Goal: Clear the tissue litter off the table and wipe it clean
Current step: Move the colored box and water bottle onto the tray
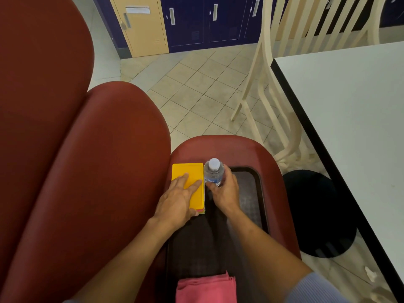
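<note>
Supplies are being collected; no wiping has begun. The left hand [177, 200] lies flat, fingers [192, 186] straight, on a stack of yellow rectangular cloths [188, 171]. The right hand [225, 189] grips a clear plastic water bottle with a white cap [213, 171], fingers curled round it. Both items stand on a dark tray [251, 189] on a red padded seat [218, 147]. A crumpled white tissue [370, 274] lies near the edge of the white surface [349, 106], well apart. Likely next: carry bottle and cloth across.

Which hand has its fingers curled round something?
The right hand: it grips the water bottle. The left hand only rests flat on the yellow pad.
</note>
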`<state>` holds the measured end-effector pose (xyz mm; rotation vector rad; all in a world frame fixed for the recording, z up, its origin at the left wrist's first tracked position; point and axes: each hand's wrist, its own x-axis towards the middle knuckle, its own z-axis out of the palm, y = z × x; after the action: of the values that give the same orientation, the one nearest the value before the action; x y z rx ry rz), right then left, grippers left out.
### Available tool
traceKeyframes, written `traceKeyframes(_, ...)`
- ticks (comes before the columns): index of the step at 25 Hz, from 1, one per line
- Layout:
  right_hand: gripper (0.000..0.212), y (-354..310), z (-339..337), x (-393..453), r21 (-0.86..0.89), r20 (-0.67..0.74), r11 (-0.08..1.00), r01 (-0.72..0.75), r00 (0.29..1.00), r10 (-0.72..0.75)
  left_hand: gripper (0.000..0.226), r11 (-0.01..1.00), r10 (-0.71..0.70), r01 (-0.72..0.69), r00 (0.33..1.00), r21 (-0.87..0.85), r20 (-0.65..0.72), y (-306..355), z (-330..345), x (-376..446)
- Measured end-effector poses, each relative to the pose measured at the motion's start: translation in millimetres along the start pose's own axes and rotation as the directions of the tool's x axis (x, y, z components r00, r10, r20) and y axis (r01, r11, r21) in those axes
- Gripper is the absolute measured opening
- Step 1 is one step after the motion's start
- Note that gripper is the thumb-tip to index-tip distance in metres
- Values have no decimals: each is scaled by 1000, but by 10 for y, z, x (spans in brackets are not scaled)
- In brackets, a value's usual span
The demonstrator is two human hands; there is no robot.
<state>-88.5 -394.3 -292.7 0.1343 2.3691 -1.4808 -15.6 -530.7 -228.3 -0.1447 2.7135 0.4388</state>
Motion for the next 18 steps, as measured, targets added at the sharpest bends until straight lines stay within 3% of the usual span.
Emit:
traceKeyframes(2, 72, 48, -2, -27, -14, -25, 1000, -27, 999, 27, 89, 1000, 6, -6, 1000, 3, -11, -12, 28, -13)
traceKeyframes(6, 57, 15, -21, 1, 8, -16, 1000, -26, 1000, 26, 88, 1000, 14, -13, 999, 13, -31, -42, 72, -3)
traceKeyframes(10, 63, 61, -62, -90, -62, -16, 997, -44, 999, 43, 89, 1000, 20, -19, 999, 4, -34, -45, 112, -14)
traceKeyframes(13, 52, 222, -139, -337, -151, 3, 983, -107, 994, 109, 87, 996, 62, -76, 971, -55, -230, -13, 251, -198)
traceKeyframes(15, 40, 387, -189, -597, -202, 81, 974, -103, 989, 122, 74, 989, 76, -118, 929, -94, -362, 37, 456, -396)
traceKeyframes(18, 31, 634, -262, -1038, -282, 234, 958, -44, 966, 113, 54, 979, 63, -133, 916, -152, -395, 136, 821, -715)
